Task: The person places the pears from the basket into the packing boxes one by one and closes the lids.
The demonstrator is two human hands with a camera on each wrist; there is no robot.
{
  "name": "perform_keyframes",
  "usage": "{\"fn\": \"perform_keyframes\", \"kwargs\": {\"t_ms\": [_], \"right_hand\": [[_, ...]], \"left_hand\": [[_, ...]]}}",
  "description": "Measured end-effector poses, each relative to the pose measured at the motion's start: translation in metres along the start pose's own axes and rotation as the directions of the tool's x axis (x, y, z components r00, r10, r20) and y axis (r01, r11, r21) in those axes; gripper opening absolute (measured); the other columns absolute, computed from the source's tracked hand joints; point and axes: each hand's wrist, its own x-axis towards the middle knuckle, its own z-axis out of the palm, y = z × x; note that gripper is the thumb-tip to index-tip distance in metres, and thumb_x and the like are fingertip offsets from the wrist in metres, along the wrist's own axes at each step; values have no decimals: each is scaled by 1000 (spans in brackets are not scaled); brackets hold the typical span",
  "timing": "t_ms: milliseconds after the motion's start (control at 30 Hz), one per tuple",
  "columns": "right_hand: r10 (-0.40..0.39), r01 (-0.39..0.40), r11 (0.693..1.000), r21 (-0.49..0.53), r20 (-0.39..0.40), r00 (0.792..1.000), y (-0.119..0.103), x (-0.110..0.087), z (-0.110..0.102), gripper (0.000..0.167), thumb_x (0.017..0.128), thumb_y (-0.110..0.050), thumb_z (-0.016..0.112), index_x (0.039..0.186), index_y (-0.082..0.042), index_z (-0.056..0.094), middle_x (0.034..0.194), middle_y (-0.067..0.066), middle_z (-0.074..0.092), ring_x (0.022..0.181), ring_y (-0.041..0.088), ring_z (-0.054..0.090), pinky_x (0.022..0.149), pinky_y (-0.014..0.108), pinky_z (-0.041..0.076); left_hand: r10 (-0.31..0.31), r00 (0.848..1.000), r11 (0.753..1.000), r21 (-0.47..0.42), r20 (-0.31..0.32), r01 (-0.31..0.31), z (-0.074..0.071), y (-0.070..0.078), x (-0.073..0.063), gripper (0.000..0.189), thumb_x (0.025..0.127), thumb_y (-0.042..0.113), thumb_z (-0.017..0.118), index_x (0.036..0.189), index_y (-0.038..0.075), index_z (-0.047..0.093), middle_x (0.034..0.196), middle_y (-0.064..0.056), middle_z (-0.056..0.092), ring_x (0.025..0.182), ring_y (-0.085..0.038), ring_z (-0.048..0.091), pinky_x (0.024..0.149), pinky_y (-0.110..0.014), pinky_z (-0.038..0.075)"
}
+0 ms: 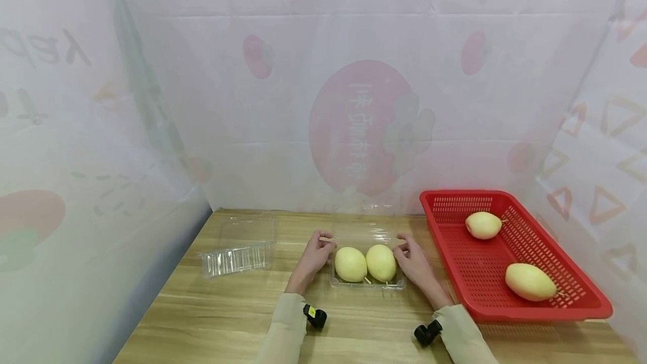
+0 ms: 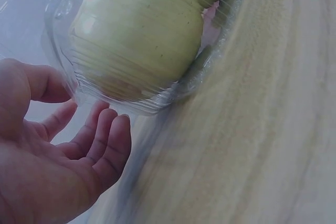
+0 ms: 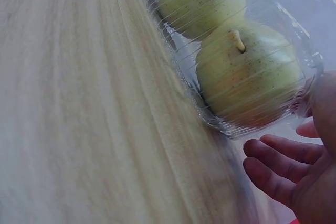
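A clear plastic clamshell box (image 1: pixel 368 285) sits on the wooden table with its lid raised at the back. Two pale yellow pears, a left pear (image 1: pixel 350 264) and a right pear (image 1: pixel 381 263), lie side by side in it, stems toward the front. My left hand (image 1: pixel 315 254) pinches the box's left edge between thumb and index finger; the other fingers (image 2: pixel 113 145) curve loosely below the rim. On the opposite side my right hand (image 1: pixel 413 260) pinches the right edge, its lower fingers (image 3: pixel 278 166) spread just outside the ribbed wall.
To the right stands a red plastic basket (image 1: pixel 475 280) holding a rear pear (image 1: pixel 483 225) and a front pear (image 1: pixel 531 282). Another clear clamshell box (image 1: pixel 237 259), lid up, rests at the left. A printed white cloth (image 1: pixel 283 111) hangs behind the table.
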Motion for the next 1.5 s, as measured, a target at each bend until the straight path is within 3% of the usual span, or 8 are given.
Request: {"fn": "perform_keyframes", "kwargs": {"t_ms": [133, 433, 700, 900, 1100, 1200, 1333, 1500], "right_hand": [[-8, 8, 1000, 11, -3, 1000, 0, 0, -2, 39, 92, -12, 58, 129, 0, 56, 95, 16, 72, 79, 16, 65, 73, 28, 52], [-2, 2, 1000, 0, -6, 1000, -1, -1, -4, 34, 93, -15, 60, 125, -3, 60, 95, 16, 72, 78, 15, 64, 72, 27, 51], [-10, 10, 1000, -7, -21, 1000, -1, -1, -4, 32, 93, -17, 61, 122, -3, 61, 92, 14, 72, 76, 13, 63, 70, 25, 50], [-12, 12, 1000, -3, -29, 999, -2, -1, -4, 29, 93, -16, 62, 119, -4, 63, 91, 14, 72, 76, 14, 63, 69, 25, 50], [-33, 33, 999, 10, -38, 999, -1, -3, -4, 24, 92, -15, 63, 114, -5, 65, 90, 16, 72, 75, 16, 64, 68, 25, 50], [-43, 43, 999, -4, -40, 998, -1, -4, -4, 19, 92, -15, 64, 107, -4, 65, 86, 13, 70, 72, 13, 60, 65, 24, 48], [-58, 56, 997, -44, -49, 997, 0, -4, -6, 26, 88, -9, 65, 111, 1, 65, 77, 9, 63, 68, 10, 52, 61, 23, 43], [-76, 73, 996, -50, -49, 996, 2, -4, -5, 32, 89, -5, 62, 119, 5, 64, 82, 13, 67, 71, 13, 55, 65, 25, 45]], "left_hand": [[2, 1000, 1000, 11, -15, -2, 1, 6, -4, 39, 93, 3, 51, 129, -7, 42, 100, -17, 58, 74, -19, 53, 65, -33, 50], [-5, 996, 1000, 0, -85, 5, 0, -20, 15, 27, 95, 6, 46, 121, 0, 51, 91, -10, 57, 72, -16, 53, 59, -26, 46], [-60, 993, 997, -46, -100, 56, -2, -13, 12, 39, 106, 31, 36, 119, -1, 53, 94, -12, 59, 79, -18, 55, 69, -35, 52], [-77, 995, 995, -75, -70, 71, -2, 2, 5, 42, 106, 29, 38, 120, -9, 49, 95, -16, 57, 80, -23, 55, 70, -38, 52], [-109, 992, 989, -104, -66, 102, -2, -8, 8, 44, 104, 36, 45, 124, -3, 49, 95, -7, 54, 82, -19, 53, 66, -30, 49], [-115, 991, 988, -114, -65, 107, -3, -12, 10, 39, 102, 32, 48, 125, 1, 50, 95, -4, 54, 83, -17, 53, 66, -29, 49], [-107, 993, 989, -106, -51, 101, -4, -12, 9, 32, 97, 18, 49, 124, 2, 52, 97, -5, 55, 84, -17, 54, 69, -32, 50], [-102, 995, 990, -104, -17, 100, -3, 5, -2, 31, 94, 9, 48, 122, -2, 52, 98, -9, 55, 82, -18, 54, 71, -33, 50]]}}
